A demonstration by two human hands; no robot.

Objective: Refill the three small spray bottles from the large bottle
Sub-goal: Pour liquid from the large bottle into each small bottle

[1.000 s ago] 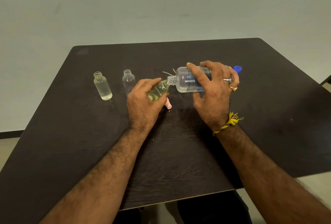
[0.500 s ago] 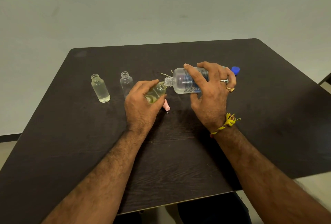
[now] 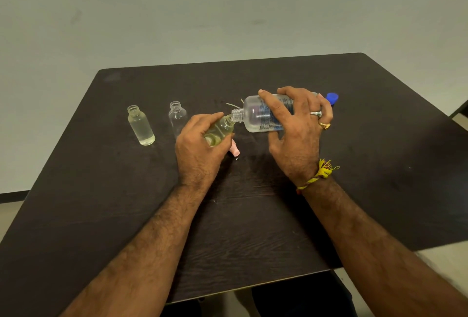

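**Pouring from large bottle into held small bottle**

Right hand [image 3: 296,134] grips the large clear bottle [image 3: 263,116], fingers wrapped over the top, thumb underneath. Bottle is tipped close to horizontal, threaded neck pointing left, blue printed label on its side. Its mouth meets the mouth of a small spray bottle [image 3: 220,130] held by the left hand [image 3: 200,149]. Left fingers curl round that small bottle, tilting it so the neck points up and right toward the large bottle. Yellowish liquid shows inside it.

Two more small bottles stand upright and uncapped on the dark wood table [image 3: 253,228], left of the left hand. The far-left small bottle [image 3: 140,125] holds clear liquid, filled most of the way. The middle small bottle [image 3: 177,118], just beside the left hand, looks empty or nearly so; cannot tell for sure.

Blue cap [image 3: 332,99] sits on the table just behind the right hand. Pink sprayer piece [image 3: 235,151] lies on the table under the held bottle, partly hidden. Thin pale dip tubes [image 3: 233,105] lie behind the bottle necks.

Two rings on right fingers, yellow thread band [image 3: 317,176] on the right wrist.
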